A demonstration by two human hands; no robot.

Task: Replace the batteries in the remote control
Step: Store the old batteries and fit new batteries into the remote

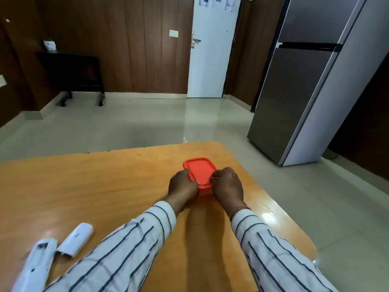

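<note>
On the wooden counter (105, 186), toward its far right corner, sits a small orange-lidded box (199, 170). My left hand (182, 185) and right hand (228, 186) hold its near end in a closed grip, one at each corner, fingers curled over the lid's rim. At the counter's near left lies the white remote (40, 264), its battery bay seemingly open. Just beside it is the loose battery cover (76, 239), its small mark too blurred to read.
</note>
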